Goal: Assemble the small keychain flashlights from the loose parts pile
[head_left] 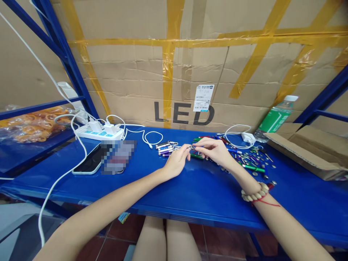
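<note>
My left hand (177,160) and my right hand (214,150) meet over the blue shelf (195,188). Their fingertips pinch a small metal keychain part (192,147) between them. A green keychain flashlight (196,156) lies just under the hands. To the left of the hands lie finished keychain flashlights (165,148) in a small row. To the right a heap of loose flashlights and small parts (248,159) is spread out. A bead bracelet (255,193) and a red string sit on my right wrist.
A white power strip (99,133) with chargers and cables stands at the back left, a phone (88,163) in front of it. An open cardboard box (310,150) and a green-labelled bottle (274,117) are at the right. A cardboard wall marked LED (185,113) closes the back.
</note>
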Demonstrator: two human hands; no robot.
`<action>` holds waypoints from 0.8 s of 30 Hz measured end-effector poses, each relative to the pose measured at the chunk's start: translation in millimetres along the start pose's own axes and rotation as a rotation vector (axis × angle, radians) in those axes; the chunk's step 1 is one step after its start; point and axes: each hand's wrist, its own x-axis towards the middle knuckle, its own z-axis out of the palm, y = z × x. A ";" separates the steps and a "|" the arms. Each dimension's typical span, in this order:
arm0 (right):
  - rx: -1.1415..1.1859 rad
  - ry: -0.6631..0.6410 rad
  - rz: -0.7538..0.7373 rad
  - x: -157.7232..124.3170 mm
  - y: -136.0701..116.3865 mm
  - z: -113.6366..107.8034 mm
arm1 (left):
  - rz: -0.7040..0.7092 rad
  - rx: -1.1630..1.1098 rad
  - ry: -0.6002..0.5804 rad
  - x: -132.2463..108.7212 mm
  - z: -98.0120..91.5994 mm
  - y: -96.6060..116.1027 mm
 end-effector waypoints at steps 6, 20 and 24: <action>-0.011 -0.015 -0.063 -0.1 -2.1 -2.0 | 0.006 -0.016 -0.089 -0.8 1.2 -4.6; -0.009 -0.148 0.194 -2.5 2.3 0.4 | -0.023 0.194 -0.265 -8.7 -6.9 4.4; -0.043 -0.168 0.245 -2.9 4.8 -0.7 | -0.032 0.230 -0.213 -9.2 -5.5 5.3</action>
